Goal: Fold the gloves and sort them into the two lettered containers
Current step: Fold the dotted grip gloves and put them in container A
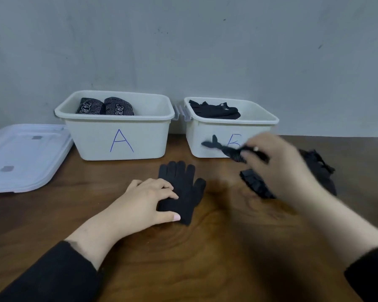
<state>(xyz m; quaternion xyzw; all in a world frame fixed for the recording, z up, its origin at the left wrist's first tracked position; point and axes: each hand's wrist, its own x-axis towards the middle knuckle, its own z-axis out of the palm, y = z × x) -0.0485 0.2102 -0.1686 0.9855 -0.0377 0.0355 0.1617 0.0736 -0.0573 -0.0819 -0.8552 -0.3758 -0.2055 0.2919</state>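
Black long sleeves [52, 277] cover both forearms to the wrists; the hands [144, 201] are bare.

We see a matt black knit glove [182, 188] on a glossy, grained wooden table [205, 258]. Both lettered tubs [118, 138] look like smooth matt plastic; the lid [20, 158] is translucent, slightly shiny plastic.

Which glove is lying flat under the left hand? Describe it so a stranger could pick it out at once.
Start at the white container marked A on the wooden table. In front of its right corner lies a plain black glove, flat, fingers towards the containers, with the left hand resting on its cuff end. Unlike the crumpled dark gloves to the right, it lies spread out alone.
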